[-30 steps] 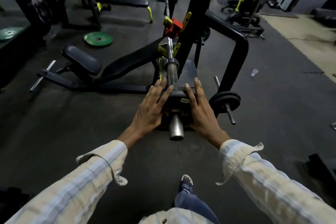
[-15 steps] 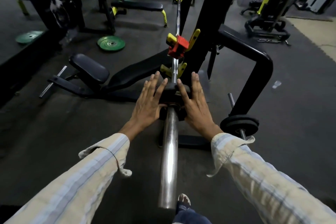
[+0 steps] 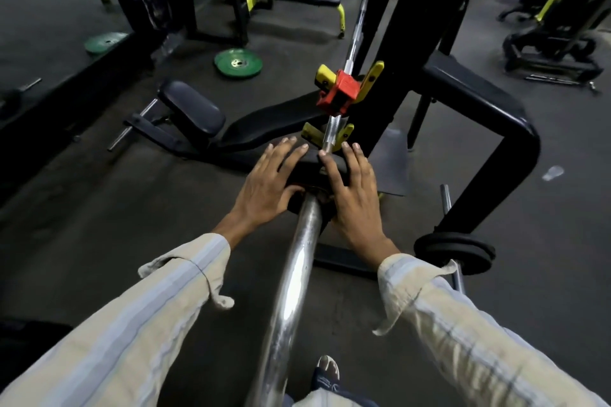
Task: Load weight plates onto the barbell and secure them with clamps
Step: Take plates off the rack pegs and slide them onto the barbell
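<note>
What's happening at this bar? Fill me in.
A person has both hands, left hand and right hand, flat against a black weight plate on the barbell sleeve, one on each side of the bar. No clamp is on this sleeve yet. A red clamp sits farther up the bar.

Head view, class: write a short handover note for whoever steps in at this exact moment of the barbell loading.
Left hand: open, flat against the black weight plate, fingers spread.
Right hand: open, flat on the plate's other side.
The plate is threaded on the barbell sleeve, close to the rack's yellow hooks.
A red clamp sits on the bar shaft beyond the hooks, not on the sleeve.
Spare black plates hang on the storage peg at right.
Done: one plate on.
Left: seat it fully, add any further plates, fit a clamp outside them.
</note>
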